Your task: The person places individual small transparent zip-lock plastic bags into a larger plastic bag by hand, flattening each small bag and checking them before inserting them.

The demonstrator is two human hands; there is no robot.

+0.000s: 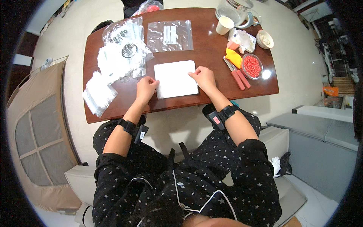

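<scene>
A white rectangular stack, perhaps of thin sheets or bags (pixel 176 81), lies flat near the front edge of the brown table. My left hand (pixel 147 88) is at its left edge, thumb and fingertips pinched together there. At its upper right edge, my right hand (pixel 204 78) rests with thumb and forefinger on the surface; how firmly either hand grips is unclear. Behind the stack lies a clear plastic zip bag (pixel 184 35) with a white printed patch. To the left are a heap of clear plastic bags (pixel 113 61) and a smaller pile of small bags (pixel 99 93).
On the right are two red-handled knives (pixel 238 81), a yellow item (pixel 234 58), a bowl of red seeds or berries (pixel 251 66), a small bowl with pale contents (pixel 265 39), a paper cup (pixel 225 25) and a glass pitcher (pixel 231 12). The table's front edge (pixel 181 107) is near my knees.
</scene>
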